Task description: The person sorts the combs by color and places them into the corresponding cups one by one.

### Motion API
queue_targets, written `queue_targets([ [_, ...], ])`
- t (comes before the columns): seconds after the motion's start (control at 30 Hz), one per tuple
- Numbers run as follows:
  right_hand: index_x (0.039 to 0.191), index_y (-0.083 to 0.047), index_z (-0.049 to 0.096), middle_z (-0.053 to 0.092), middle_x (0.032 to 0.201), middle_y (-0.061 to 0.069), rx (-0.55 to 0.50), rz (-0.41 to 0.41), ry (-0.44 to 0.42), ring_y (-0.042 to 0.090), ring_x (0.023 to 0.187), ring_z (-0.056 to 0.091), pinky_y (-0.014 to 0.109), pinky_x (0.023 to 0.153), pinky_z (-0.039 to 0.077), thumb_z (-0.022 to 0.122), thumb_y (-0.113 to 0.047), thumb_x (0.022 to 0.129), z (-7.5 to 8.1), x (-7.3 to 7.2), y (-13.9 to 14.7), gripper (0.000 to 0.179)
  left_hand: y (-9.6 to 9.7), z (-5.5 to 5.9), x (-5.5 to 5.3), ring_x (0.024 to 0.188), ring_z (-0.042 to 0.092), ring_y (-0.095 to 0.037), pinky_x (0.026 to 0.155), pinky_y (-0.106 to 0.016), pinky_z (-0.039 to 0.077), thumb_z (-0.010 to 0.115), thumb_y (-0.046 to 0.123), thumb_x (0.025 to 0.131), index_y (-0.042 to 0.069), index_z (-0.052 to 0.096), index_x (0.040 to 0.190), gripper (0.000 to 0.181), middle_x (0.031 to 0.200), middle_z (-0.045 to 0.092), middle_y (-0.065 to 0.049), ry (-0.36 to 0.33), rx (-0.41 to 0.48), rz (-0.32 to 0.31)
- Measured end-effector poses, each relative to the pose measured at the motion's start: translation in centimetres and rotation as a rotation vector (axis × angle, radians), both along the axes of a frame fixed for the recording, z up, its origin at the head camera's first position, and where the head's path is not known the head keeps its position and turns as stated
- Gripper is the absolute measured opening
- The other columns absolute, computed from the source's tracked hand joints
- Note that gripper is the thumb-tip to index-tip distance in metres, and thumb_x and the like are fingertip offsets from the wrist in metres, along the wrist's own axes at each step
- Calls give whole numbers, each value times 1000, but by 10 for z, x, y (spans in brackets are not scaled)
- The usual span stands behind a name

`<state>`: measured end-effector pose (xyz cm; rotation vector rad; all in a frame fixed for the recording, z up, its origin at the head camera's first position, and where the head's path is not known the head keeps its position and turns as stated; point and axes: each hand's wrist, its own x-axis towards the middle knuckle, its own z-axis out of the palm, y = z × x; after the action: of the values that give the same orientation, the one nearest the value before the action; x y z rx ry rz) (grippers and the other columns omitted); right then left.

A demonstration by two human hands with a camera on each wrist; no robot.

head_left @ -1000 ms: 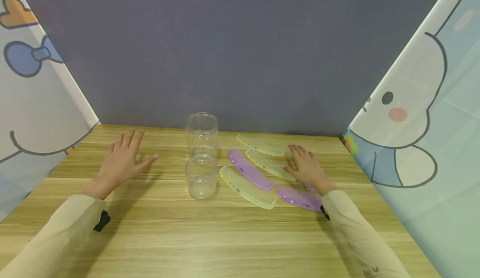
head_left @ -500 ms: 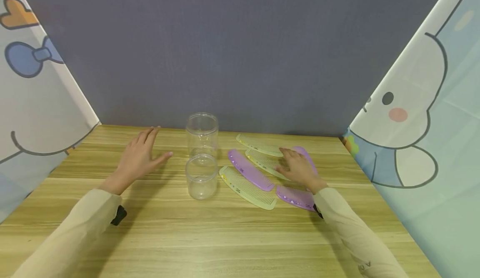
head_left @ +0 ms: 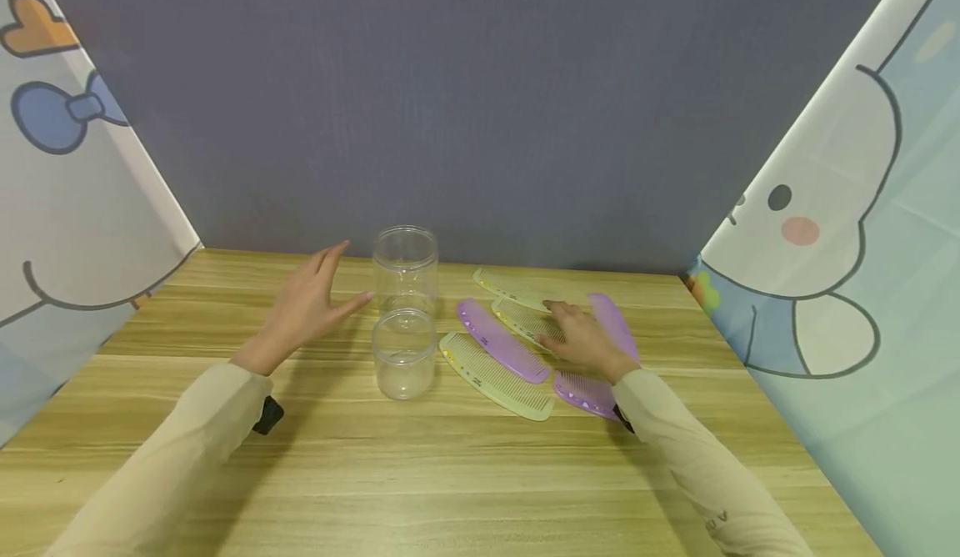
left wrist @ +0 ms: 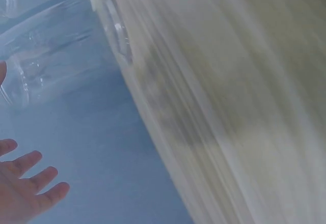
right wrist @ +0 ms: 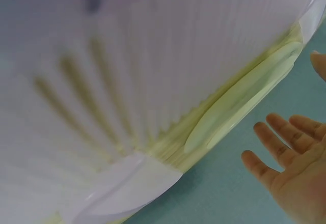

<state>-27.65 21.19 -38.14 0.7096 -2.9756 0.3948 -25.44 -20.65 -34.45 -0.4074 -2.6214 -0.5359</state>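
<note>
Head view: on a wood-grained worktop point(head_left: 337, 482), a tall, clear, round plastic container point(head_left: 405, 278) stands upright at the far side, and a short, clear, round plastic container point(head_left: 403, 365) stands upright on its near side. The left hand point(head_left: 300, 307) is just left of the tall container, its fingers extended and the thumb spread wide; the thumb tip reaches almost to the container's left side, and whether it touches cannot be told.

Right of the containers lie six curved combs. The right hand point(head_left: 585, 342) is over them, fingers reaching left with a wide gap between them and the thumb, gripping nothing. Below that gap is a pale green middle comb point(head_left: 519, 319), its right end hidden by the hand. A pale green far comb point(head_left: 506, 287) ends at the fingertips; contact is unclear. Left of the hand lie a purple left comb point(head_left: 501, 340) and, nearer, a pale green near comb point(head_left: 495, 376). A purple far-right comb point(head_left: 615, 328) lies right of the hand, and a purple near-right comb point(head_left: 583, 392) lies on its near side, partly covered by the cream sleeve point(head_left: 697, 457).
</note>
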Motion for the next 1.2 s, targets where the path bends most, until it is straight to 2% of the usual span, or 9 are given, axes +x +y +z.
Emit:
queue_targets([
  [0.2, 136, -2, 36, 42, 138, 20, -2, 7, -21, 39, 128, 38, 56, 104, 32, 60, -36, 86, -3, -5, -5, 65, 10, 7, -5, 125, 34, -45, 101, -61, 31, 63, 51, 80, 8, 19, 145, 90, 141, 32, -26, -63, 44, -3],
  [0.43, 131, 3, 41, 53, 126, 21, -46, 45, -50, 36, 116, 51, 49, 100, 41, 64, -31, 85, -5, -11, -9, 62, 21, 16, -10, 123, 37, -45, 98, -61, 34, 66, 49, 79, 8, 20, 145, 90, 140, 34, -27, -85, 80, -6],
  [0.57, 130, 4, 42, 55, 123, 21, -41, 44, -73, 35, 112, 53, 48, 98, 43, 64, -30, 84, -6, -14, -11, 61, 25, 19, -14, 124, 37, -45, 98, -61, 35, 66, 51, 78, 9, 19, 145, 92, 141, 33, -26, -113, 108, -12],
  [0.77, 130, 3, 43, 57, 120, 20, -46, 36, -100, 34, 111, 54, 47, 97, 45, 66, -28, 83, -6, -18, -13, 61, 28, 20, -21, 127, 33, -43, 101, -61, 32, 66, 52, 77, 10, 17, 146, 94, 143, 31, -24, -161, 147, -21],
  [1.0, 129, 3, 43, 57, 119, 21, -25, 20, -109, 35, 111, 54, 49, 95, 45, 66, -26, 83, -6, -22, -15, 59, 33, 19, -30, 131, 32, -38, 104, -57, 31, 68, 51, 75, 7, 16, 145, 98, 144, 32, -19, -207, 182, -37],
  [1.2, 126, 3, 47, 58, 116, 21, -68, 2, -125, 36, 108, 55, 48, 95, 45, 71, -20, 79, -4, -26, -19, 58, 37, 18, -34, 132, 30, -39, 106, -56, 29, 72, 48, 73, 4, 12, 145, 104, 146, 27, -21, -258, 213, -39],
])
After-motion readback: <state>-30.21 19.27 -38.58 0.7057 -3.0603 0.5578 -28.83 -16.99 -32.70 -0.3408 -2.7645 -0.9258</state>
